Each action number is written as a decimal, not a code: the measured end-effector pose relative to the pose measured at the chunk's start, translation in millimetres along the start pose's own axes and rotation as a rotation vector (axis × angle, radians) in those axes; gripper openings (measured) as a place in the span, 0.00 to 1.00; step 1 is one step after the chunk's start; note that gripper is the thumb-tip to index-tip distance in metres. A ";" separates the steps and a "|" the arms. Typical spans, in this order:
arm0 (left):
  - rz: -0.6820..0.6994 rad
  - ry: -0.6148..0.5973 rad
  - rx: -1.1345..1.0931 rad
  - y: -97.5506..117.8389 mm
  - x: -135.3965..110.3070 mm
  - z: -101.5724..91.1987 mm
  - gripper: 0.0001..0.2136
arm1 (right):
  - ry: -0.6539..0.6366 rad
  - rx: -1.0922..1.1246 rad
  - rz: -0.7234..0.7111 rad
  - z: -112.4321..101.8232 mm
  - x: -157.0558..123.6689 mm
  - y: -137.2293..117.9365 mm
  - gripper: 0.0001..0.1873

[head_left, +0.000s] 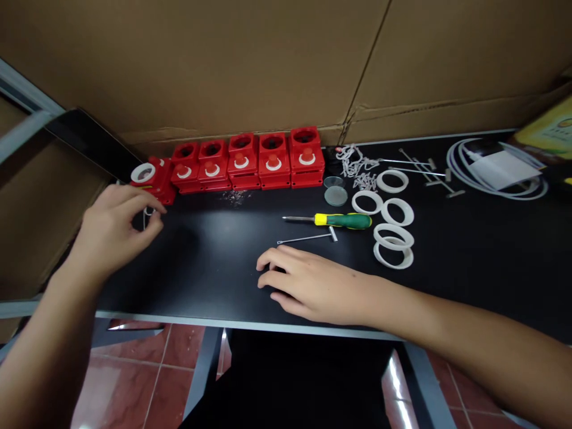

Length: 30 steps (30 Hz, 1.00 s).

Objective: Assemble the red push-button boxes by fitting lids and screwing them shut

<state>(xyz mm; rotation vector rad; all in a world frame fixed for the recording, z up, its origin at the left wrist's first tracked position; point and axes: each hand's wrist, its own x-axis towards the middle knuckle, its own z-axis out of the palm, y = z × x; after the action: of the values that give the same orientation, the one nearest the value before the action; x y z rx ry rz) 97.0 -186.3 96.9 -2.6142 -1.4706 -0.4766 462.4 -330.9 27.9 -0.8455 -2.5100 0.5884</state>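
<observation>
At the left of the frame the left hand (pixel 114 229) curls its fingers together, pinching a small thin metal piece (pixel 146 218) just in front of a red plastic block with a white ring on top (pixel 152 177), which lies tilted at the left end of a row of five upright red plastic blocks (pixel 250 159). The right hand (pixel 308 285) lies flat on the black bench (pixel 469 250) at centre, grip apart, holding nothing. Just above it lie a thin metal T-shaped pin (pixel 308 238) and a green-and-yellow-handled screwdriver (pixel 333 220). White plastic rings (pixel 393 229) sit to the right.
</observation>
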 end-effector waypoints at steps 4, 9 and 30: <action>0.048 0.047 0.036 27.9 45.3 11.6 0.15 | -0.002 -0.084 -0.025 -2.4 -1.7 2.3 0.08; -0.052 0.171 0.016 20.6 78.6 42.7 0.18 | 0.007 -0.236 -0.032 -17.0 -8.7 15.9 0.11; 0.029 0.056 -0.033 -15.8 66.8 72.4 0.25 | 0.005 -0.277 -0.039 -20.7 -7.0 17.8 0.16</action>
<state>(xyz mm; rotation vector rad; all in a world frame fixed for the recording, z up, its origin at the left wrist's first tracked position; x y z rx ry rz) 131.7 -106.0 48.8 -2.6200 -1.4187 -0.5708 486.3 -317.2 34.0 -0.8890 -2.6351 0.2279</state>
